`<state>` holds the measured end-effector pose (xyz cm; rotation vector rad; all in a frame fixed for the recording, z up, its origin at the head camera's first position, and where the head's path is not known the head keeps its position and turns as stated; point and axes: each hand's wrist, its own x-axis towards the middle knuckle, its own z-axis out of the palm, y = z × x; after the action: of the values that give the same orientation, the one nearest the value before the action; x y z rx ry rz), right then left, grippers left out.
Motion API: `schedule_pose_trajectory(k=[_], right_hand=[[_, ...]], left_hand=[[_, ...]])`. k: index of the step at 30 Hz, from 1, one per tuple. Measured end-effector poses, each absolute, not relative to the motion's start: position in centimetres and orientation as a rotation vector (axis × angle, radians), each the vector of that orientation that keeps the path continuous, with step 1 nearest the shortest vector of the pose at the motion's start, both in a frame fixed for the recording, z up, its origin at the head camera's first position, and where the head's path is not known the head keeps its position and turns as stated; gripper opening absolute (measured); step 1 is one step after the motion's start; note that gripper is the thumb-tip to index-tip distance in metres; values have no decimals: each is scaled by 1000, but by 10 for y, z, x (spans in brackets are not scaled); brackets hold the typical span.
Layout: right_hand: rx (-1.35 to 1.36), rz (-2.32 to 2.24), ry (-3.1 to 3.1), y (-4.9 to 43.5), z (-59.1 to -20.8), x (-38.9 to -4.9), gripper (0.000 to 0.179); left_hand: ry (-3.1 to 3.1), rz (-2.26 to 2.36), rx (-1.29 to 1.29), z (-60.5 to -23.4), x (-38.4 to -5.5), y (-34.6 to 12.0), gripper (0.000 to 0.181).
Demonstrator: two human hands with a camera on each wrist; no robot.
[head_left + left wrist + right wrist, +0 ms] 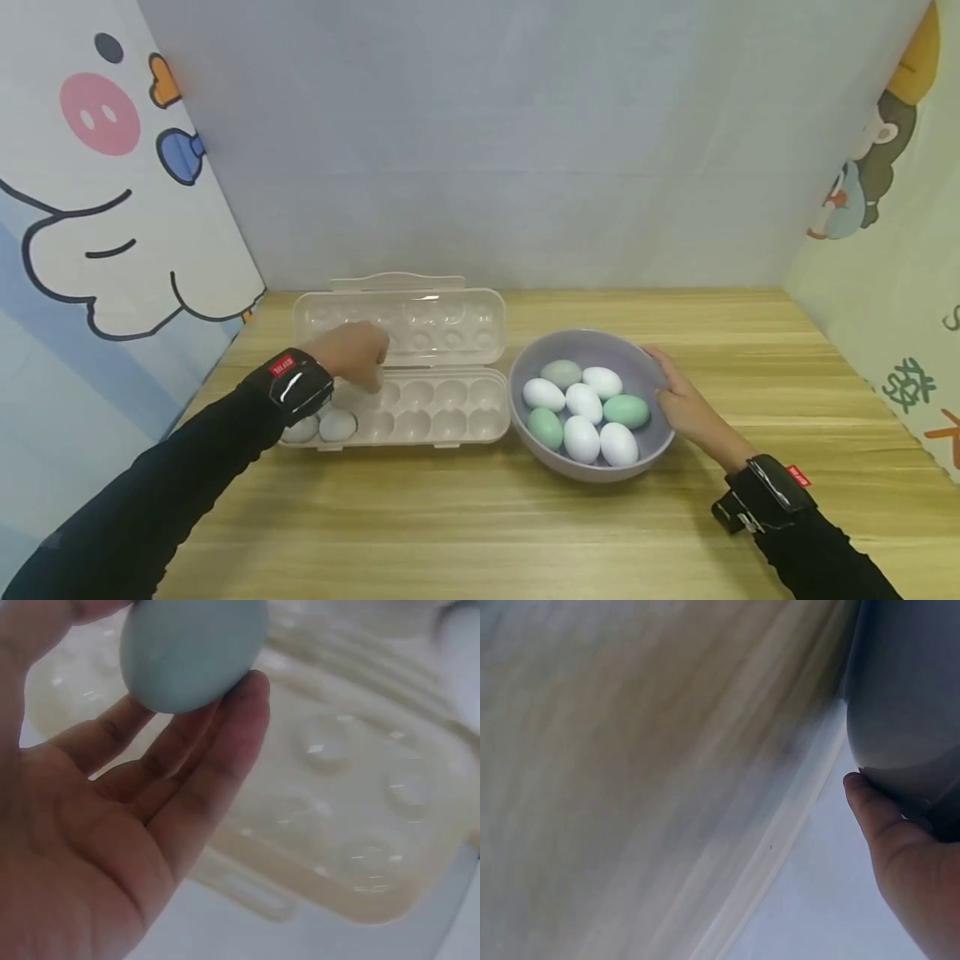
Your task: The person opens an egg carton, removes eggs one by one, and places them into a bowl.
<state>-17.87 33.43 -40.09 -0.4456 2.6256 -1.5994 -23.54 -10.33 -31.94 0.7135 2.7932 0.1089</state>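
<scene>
Pale blue egg [193, 656]: the left hand [351, 354] is pinching it above the open plastic carton [450, 427]. At least two other eggs [337, 425] are occupying the carton's near-left end. The right hand [678, 400] is gripping the right rim of the grey bowl [592, 473], which is standing beside the carton and holding eight white and green eggs [583, 403].

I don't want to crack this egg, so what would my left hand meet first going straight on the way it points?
Probably the carton, since your left hand points down over it; the held egg would likely touch first. Depth is unclear.
</scene>
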Motion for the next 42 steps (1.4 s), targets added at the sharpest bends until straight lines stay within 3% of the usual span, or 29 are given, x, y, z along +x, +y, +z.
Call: schedule_pose_trajectory(k=[5, 11, 16, 24, 42], right_hand=[[-428, -1613, 2611, 335, -401, -179, 63], [-428, -1610, 2614, 336, -402, -180, 63], [-432, -1617, 2613, 336, -403, -180, 62], [-439, -1648, 2597, 337, -403, -180, 62], [-402, -1605, 2622, 337, -400, -179, 62]], left_hand=[[2748, 202, 890, -293, -237, -67, 41], [2682, 290, 1154, -279, -238, -17, 31], [2641, 314, 1379, -285, -238, 26, 27], [2465, 405, 1440, -308, -231, 82, 36], [2453, 235, 1545, -343, -234, 106, 33]])
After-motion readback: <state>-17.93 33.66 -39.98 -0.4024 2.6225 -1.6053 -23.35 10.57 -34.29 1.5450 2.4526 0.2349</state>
